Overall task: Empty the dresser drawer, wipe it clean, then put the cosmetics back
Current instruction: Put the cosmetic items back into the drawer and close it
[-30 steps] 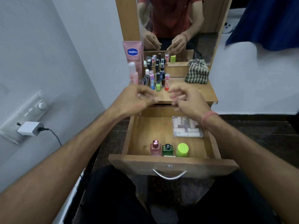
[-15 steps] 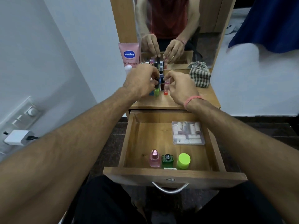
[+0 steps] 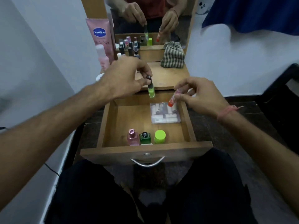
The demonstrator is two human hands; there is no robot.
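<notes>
— How far along?
— Putting-back stage, by the look. Left hand (image 3: 123, 80) pinching a green bottle (image 3: 151, 91) by its cap, right hand (image 3: 199, 96) gripping an orange stick (image 3: 172, 99), both above the drawer (image 3: 145, 150)
— Already in?
— Below the right hand, a clear packet (image 3: 165, 113); nearer, three bottles (image 3: 144, 138) at the front wall
— Left to do?
— Beyond the left hand, a cluster of small bottles (image 3: 129, 46), a pink tube (image 3: 101, 36), still on top

a home bedroom: mirror (image 3: 150, 18) over dresser top (image 3: 163, 78).
</notes>
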